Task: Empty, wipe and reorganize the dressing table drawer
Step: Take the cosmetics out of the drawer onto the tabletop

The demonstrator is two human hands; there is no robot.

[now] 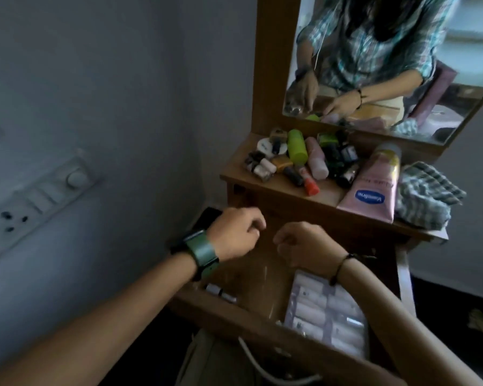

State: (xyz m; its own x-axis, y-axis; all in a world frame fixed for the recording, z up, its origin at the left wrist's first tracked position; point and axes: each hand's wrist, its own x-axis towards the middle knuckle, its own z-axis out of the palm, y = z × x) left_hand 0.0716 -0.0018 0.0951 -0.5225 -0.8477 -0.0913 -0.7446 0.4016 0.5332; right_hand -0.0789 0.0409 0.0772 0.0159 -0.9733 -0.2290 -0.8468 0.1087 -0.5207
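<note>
The wooden drawer (234,312) of the dressing table is pulled open below me. My left hand (234,232), with a green watch on the wrist, and my right hand (299,243) reach into its back part, close together, fingers curled downward. What the fingers hold is hidden. A clear pack of white and lilac packets (329,310) lies in the drawer's right half. Two small bottles (221,292) lie at its front left. Faint glints of clear plastic (265,271) show on the drawer floor under my hands.
The tabletop (285,195) carries several small bottles, a green bottle (296,147), a pink bottle (315,158), a red-capped tube (308,182), a pink Vaseline tube (371,188) and a checked cloth (427,193). A mirror (402,51) stands behind; a switch panel (39,196) is on the left wall.
</note>
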